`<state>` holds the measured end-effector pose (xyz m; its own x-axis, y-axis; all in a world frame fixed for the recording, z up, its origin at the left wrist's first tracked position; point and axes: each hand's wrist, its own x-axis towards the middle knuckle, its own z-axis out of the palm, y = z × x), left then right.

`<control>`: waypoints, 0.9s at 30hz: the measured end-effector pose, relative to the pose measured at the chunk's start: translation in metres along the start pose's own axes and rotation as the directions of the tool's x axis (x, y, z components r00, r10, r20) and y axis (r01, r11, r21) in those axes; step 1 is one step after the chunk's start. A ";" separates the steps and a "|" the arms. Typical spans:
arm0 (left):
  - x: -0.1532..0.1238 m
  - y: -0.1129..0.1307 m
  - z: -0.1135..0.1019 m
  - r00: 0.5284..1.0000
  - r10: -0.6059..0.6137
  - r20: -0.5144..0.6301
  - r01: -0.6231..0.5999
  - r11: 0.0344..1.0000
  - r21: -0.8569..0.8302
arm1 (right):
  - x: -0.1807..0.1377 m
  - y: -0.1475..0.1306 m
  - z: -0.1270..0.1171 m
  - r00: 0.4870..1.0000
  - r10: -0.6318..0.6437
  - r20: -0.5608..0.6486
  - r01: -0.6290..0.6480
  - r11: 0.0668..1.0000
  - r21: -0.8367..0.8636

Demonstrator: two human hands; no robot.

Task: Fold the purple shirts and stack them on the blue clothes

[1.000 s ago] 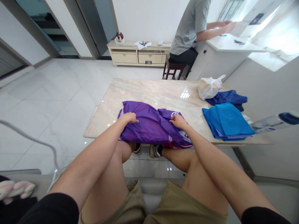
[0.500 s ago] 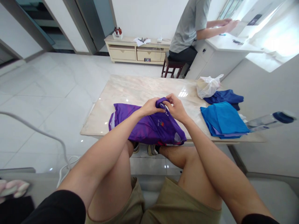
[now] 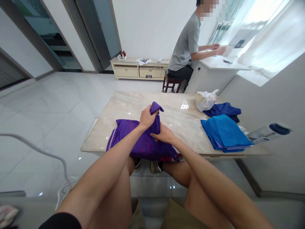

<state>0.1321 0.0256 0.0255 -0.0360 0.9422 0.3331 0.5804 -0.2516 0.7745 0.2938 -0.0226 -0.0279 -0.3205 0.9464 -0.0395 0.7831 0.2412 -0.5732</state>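
Observation:
A folded purple shirt with a small coloured logo lies along the near edge of the marble-topped table. My left hand is closed on its collar and holds that part raised above the rest of the shirt. Just below and to the right, my right hand grips the fabric beneath the collar, thumb over the logo. Pink and grey material shows under the shirt's near right corner.
To the right are a stack of folded blue cloth, a dark blue cloth, a white plastic bag and a clear bottle. A person sits on a stool at a white desk beyond. A low cabinet stands by the wall.
My left hand has lifted the collar upward and a little left. My right hand has left the collar and moved down onto the fabric below it. The view has tilted up.

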 end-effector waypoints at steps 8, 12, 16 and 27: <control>0.019 -0.033 -0.041 0.851 -0.242 -0.465 0.195 0.970 -0.148 | 0.017 0.007 -0.019 0.987 0.144 -0.075 -0.147 0.988 -0.045; 0.020 -0.054 -0.065 0.752 -0.311 -0.582 0.260 0.950 -0.172 | 0.022 0.028 -0.035 0.989 0.123 -0.083 -0.125 0.992 -0.020; 0.016 -0.071 -0.080 0.696 -0.353 -0.625 0.315 0.933 -0.176 | 0.025 0.042 -0.044 0.993 0.104 -0.052 -0.103 0.995 0.015; 0.015 -0.079 -0.078 0.756 -0.312 -0.576 0.296 0.947 -0.125 | 0.020 0.070 -0.068 0.926 0.138 -0.351 -0.142 0.990 0.016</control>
<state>0.0221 0.0419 0.0109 -0.6768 0.6633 0.3194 0.4375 0.0134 0.8991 0.3785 0.0275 -0.0132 -0.0010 0.9852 0.1716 0.8117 0.1011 -0.5752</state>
